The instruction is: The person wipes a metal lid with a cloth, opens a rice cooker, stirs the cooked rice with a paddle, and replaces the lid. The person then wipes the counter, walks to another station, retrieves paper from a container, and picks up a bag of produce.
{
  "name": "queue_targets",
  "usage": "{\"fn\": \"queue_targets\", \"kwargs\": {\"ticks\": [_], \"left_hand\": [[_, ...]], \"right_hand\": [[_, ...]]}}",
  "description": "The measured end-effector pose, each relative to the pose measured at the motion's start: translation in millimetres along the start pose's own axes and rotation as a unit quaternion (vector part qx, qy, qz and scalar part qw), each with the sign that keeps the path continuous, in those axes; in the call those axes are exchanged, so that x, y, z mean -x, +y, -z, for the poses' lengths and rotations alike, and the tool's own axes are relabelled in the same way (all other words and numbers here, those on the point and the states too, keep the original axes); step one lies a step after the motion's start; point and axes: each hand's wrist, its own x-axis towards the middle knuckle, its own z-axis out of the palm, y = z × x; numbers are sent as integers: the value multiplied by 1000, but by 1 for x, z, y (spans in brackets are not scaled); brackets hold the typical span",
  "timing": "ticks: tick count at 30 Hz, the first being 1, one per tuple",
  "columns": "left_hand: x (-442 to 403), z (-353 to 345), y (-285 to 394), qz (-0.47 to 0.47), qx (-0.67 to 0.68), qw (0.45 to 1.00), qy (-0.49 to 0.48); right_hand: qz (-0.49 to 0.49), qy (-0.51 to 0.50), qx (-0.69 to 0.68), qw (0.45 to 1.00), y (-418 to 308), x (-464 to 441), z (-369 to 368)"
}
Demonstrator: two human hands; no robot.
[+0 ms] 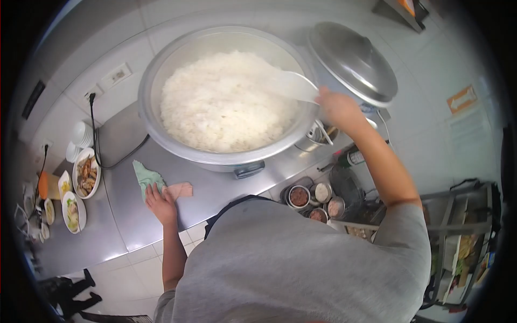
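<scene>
My right hand (342, 111) grips the handle of a white rice paddle (291, 88), its blade over the right side of a big heap of cooked white rice (221, 110). The rice fills much of a large round rice cooker (146, 110), which stands uncovered on the steel counter. The paddle's far end is blurred against the rice, so I cannot tell how deep it sits. My left hand (160, 204) rests flat with fingers spread, touching a crumpled green cloth (146, 175). A pink cloth (181, 190) lies just beside its fingers.
A domed metal lid (355, 62) covers another pot at the back right. Bowls of food (87, 175) and stacked white dishes (82, 133) stand left. Black cords (94, 126) hang by the wall. Round containers (298, 197) and a dark bottle (353, 157) are at right.
</scene>
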Motion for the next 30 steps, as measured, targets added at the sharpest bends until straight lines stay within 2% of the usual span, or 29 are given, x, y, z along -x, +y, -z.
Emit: {"fn": "queue_targets", "kwargs": {"ticks": [5, 8, 12, 14, 17, 19, 22, 23, 26, 28, 29, 30], "left_hand": [[3, 1, 3, -15, -24, 999, 17], [3, -4, -4, -26, -17, 999, 21], [4, -7, -5, -8, -31, 999, 5], [3, -10, -5, -8, -41, 999, 6], [2, -7, -1, -3, -44, 999, 10], [2, -1, 7, 1, -46, 999, 5], [1, -3, 1, -26, -31, 999, 13], [3, -2, -3, -30, -32, 999, 15], [-2, -8, 2, -24, -29, 999, 32], [-1, 4, 12, -13, -42, 999, 20], [1, 6, 12, -13, -41, 999, 20], [0, 7, 12, -13, -39, 999, 20]], "right_hand": [[24, 83, -85, 993, -2, -17, -19], [27, 34, -65, 997, 2, -18, -9], [-98, 174, -125, 972, 43, 4, 27], [-183, 64, -94, 976, 55, 30, 52], [-167, -12, 12, 986, 73, 48, 17], [-158, -108, 57, 980, 77, 31, -28], [-126, -191, 88, 969, 63, 1, -105], [-115, -210, 90, 967, 57, -7, -111], [-88, -72, -56, 992, 69, -28, -68], [-123, 64, -39, 990, 103, -49, -16], [-181, 120, -7, 976, 119, -62, 4], [-246, 197, -38, 948, 137, -78, 17]]}}
